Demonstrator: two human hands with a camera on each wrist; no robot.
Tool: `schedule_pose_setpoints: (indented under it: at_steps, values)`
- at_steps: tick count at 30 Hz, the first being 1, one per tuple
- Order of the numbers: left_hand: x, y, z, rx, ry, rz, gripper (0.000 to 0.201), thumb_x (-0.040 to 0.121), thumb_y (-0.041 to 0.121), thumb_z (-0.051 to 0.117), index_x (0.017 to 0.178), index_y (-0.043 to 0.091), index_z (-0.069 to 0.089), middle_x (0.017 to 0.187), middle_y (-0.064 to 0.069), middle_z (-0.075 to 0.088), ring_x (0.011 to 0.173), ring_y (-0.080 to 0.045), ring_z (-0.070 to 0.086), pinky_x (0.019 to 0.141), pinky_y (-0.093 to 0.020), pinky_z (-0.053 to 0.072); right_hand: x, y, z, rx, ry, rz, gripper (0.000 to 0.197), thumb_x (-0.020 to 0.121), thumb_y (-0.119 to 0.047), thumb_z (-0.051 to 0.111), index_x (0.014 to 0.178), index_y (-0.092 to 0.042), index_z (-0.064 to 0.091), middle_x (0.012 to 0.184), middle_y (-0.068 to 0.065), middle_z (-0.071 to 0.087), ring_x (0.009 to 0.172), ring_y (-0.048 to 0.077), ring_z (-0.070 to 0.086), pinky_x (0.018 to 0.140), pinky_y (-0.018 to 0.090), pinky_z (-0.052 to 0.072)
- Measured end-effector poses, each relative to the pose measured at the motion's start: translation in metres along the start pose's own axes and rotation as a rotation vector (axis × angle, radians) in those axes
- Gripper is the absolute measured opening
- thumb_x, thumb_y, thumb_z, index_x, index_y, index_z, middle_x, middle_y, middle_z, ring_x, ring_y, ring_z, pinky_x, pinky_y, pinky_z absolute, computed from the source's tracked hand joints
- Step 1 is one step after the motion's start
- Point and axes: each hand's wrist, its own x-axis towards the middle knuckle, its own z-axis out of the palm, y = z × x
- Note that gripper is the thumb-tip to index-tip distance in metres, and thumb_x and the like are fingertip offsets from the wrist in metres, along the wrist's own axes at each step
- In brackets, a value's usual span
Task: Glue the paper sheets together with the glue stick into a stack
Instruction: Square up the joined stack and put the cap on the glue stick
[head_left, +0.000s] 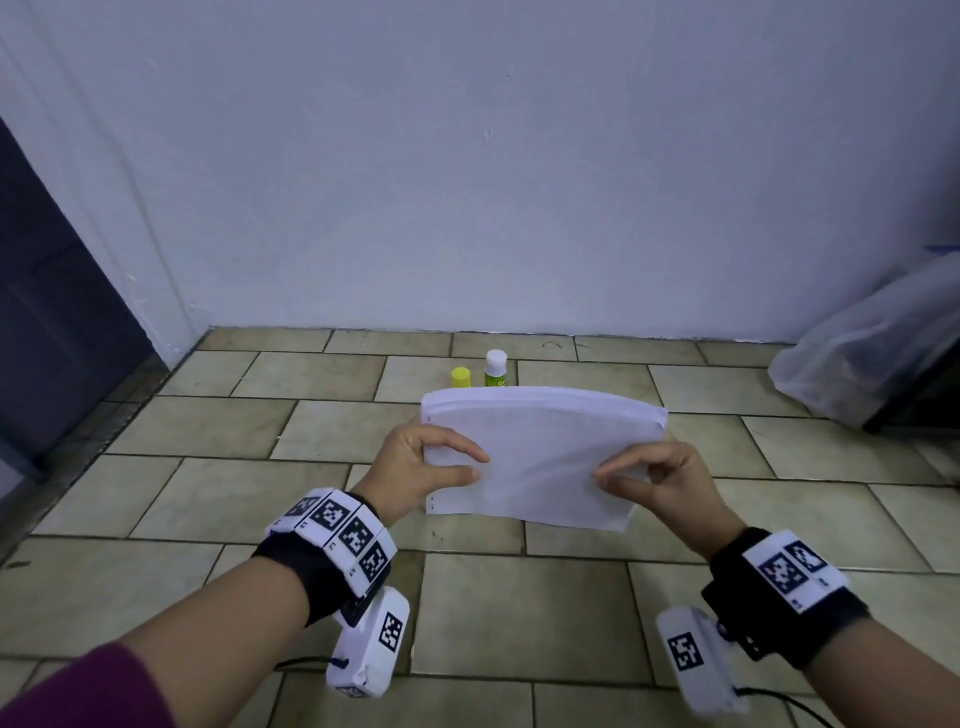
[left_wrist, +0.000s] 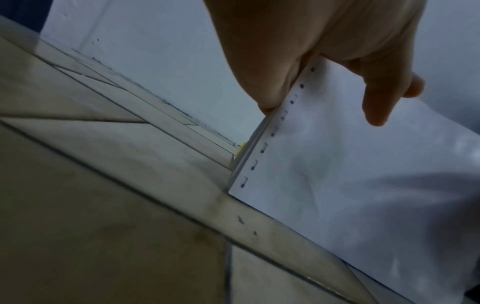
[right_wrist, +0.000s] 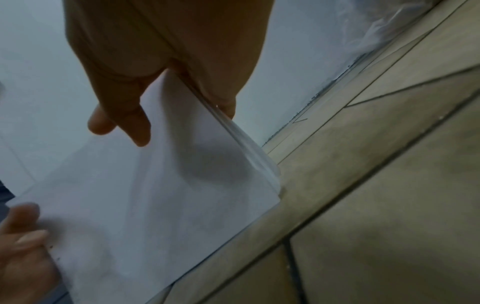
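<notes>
A stack of white paper sheets (head_left: 540, 457) with punched holes down its left side stands on its lower edge on the tiled floor (head_left: 260, 431). My left hand (head_left: 426, 462) pinches the stack's left edge (left_wrist: 275, 131), thumb in front. My right hand (head_left: 654, 478) pinches the right edge (right_wrist: 223, 131) of the sheets (right_wrist: 145, 201). Behind the paper, near the wall, stand a glue stick (head_left: 495, 368) with a green label and white top and a yellow cap (head_left: 461, 377); their lower parts are hidden by the sheets.
A crumpled clear plastic bag (head_left: 872, 343) lies over a dark object at the right by the wall. A dark door or panel (head_left: 47, 312) is at the left. The white wall (head_left: 467, 182) rises just behind the glue stick.
</notes>
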Motion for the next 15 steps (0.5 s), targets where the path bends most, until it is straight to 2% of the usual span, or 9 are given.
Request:
schedule_pose_setpoints:
  at_steps: [1, 3, 4, 6, 7, 9, 11, 12, 15]
  values:
    - [0.000, 0.001, -0.001, -0.011, -0.004, -0.001, 0.031, 0.065, -0.007, 0.080, 0.066, 0.024, 0.078, 0.090, 0.000, 0.071, 0.095, -0.012, 0.064, 0.078, -0.020, 0.052, -0.001, 0.000, -0.002, -0.015, 0.032, -0.025, 0.010, 0.061, -0.018, 0.084, 0.065, -0.024, 0.078, 0.096, -0.006, 0.071, 0.099, 0.011, 0.062, 0.082, 0.017, 0.049]
    - [-0.002, 0.002, -0.004, -0.023, -0.018, -0.017, 0.038, 0.068, -0.014, 0.076, 0.061, 0.023, 0.077, 0.078, 0.004, 0.072, 0.085, -0.007, 0.066, 0.075, -0.018, 0.051, -0.002, 0.002, -0.004, -0.033, 0.055, -0.055, 0.011, 0.059, -0.014, 0.082, 0.061, -0.023, 0.076, 0.100, -0.004, 0.068, 0.102, 0.011, 0.060, 0.083, 0.017, 0.047]
    - [-0.003, 0.002, -0.004, -0.012, -0.035, -0.015, 0.040, 0.068, -0.015, 0.075, 0.060, 0.024, 0.076, 0.075, 0.006, 0.072, 0.083, -0.005, 0.066, 0.074, -0.018, 0.051, -0.002, 0.003, -0.003, -0.034, 0.045, -0.058, 0.012, 0.058, -0.012, 0.081, 0.059, -0.023, 0.075, 0.095, -0.008, 0.069, 0.098, 0.008, 0.061, 0.082, 0.016, 0.047]
    - [-0.005, 0.000, -0.002, 0.047, -0.060, 0.020, 0.033, 0.064, -0.006, 0.082, 0.060, 0.025, 0.076, 0.078, 0.008, 0.072, 0.086, -0.004, 0.064, 0.078, -0.017, 0.049, -0.003, 0.004, 0.002, -0.009, -0.008, -0.050, 0.015, 0.060, -0.008, 0.081, 0.058, -0.022, 0.075, 0.080, -0.015, 0.071, 0.085, 0.001, 0.063, 0.077, 0.014, 0.047]
    - [-0.006, -0.002, 0.000, 0.077, -0.048, 0.042, 0.025, 0.062, 0.004, 0.084, 0.060, 0.027, 0.076, 0.079, 0.009, 0.072, 0.087, -0.005, 0.064, 0.079, -0.017, 0.049, -0.003, 0.004, 0.005, 0.004, -0.013, -0.052, 0.024, 0.063, 0.001, 0.080, 0.057, -0.022, 0.075, 0.075, -0.016, 0.071, 0.081, 0.000, 0.063, 0.076, 0.013, 0.047]
    - [-0.005, -0.005, 0.000, 0.110, 0.017, 0.076, 0.016, 0.059, 0.016, 0.081, 0.059, 0.031, 0.075, 0.075, 0.010, 0.072, 0.082, -0.004, 0.065, 0.081, -0.018, 0.049, -0.001, 0.005, 0.004, 0.011, 0.016, -0.071, 0.037, 0.066, 0.012, 0.076, 0.057, -0.024, 0.075, 0.074, -0.013, 0.071, 0.081, 0.002, 0.064, 0.077, 0.015, 0.048]
    - [-0.003, -0.008, -0.003, 0.137, 0.071, 0.108, 0.022, 0.061, 0.013, 0.076, 0.058, 0.034, 0.074, 0.070, 0.010, 0.072, 0.077, -0.002, 0.065, 0.080, -0.018, 0.050, 0.000, 0.001, 0.003, 0.020, 0.015, -0.085, 0.024, 0.065, -0.001, 0.080, 0.059, -0.024, 0.076, 0.077, -0.013, 0.072, 0.084, 0.004, 0.064, 0.077, 0.016, 0.048]
    - [-0.003, -0.008, -0.004, 0.151, 0.064, 0.115, 0.021, 0.061, 0.014, 0.076, 0.059, 0.034, 0.074, 0.072, 0.010, 0.072, 0.079, -0.002, 0.065, 0.081, -0.018, 0.050, 0.000, 0.000, 0.002, 0.005, -0.006, -0.069, 0.020, 0.064, -0.005, 0.080, 0.060, -0.024, 0.076, 0.078, -0.015, 0.071, 0.086, 0.003, 0.063, 0.077, 0.015, 0.048]
    - [-0.007, -0.010, -0.009, 0.207, -0.054, 0.081, 0.018, 0.062, 0.013, 0.078, 0.064, 0.031, 0.076, 0.088, 0.009, 0.073, 0.096, -0.006, 0.064, 0.086, -0.017, 0.048, -0.002, 0.005, 0.000, -0.156, -0.112, 0.016, 0.038, 0.067, 0.007, 0.076, 0.059, -0.030, 0.075, 0.074, -0.018, 0.070, 0.081, -0.001, 0.062, 0.075, 0.015, 0.047]
